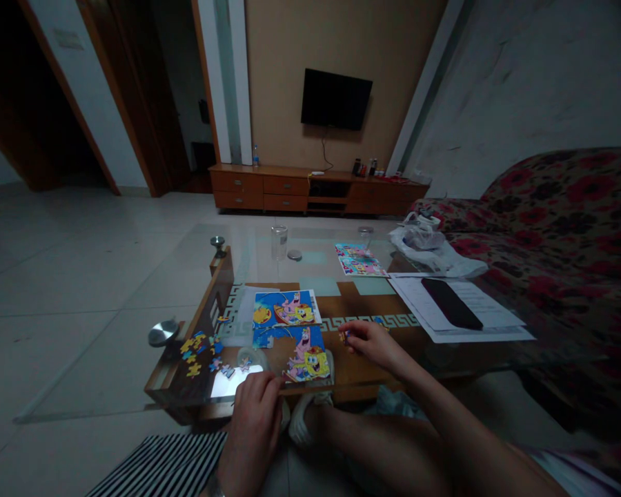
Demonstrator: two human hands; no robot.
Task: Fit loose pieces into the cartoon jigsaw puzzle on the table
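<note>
In the head view, the right hand (372,345) pinches a small jigsaw piece (344,336) just off the three o'clock edge of the half-built jigsaw puzzle (305,355); the left hand's (253,428) slightly curled, empty fingers (272,384) rest at six o'clock.

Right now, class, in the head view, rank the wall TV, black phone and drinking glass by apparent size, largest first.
1. Wall TV
2. Black phone, which sits nearer the camera
3. Drinking glass

Glass-top coffee table (214,304): cartoon jigsaw puzzle (292,352), loose pieces (194,352), drinking glass (279,242), plastic bag (424,241), papers (408,293) under black phone (451,304).
</note>
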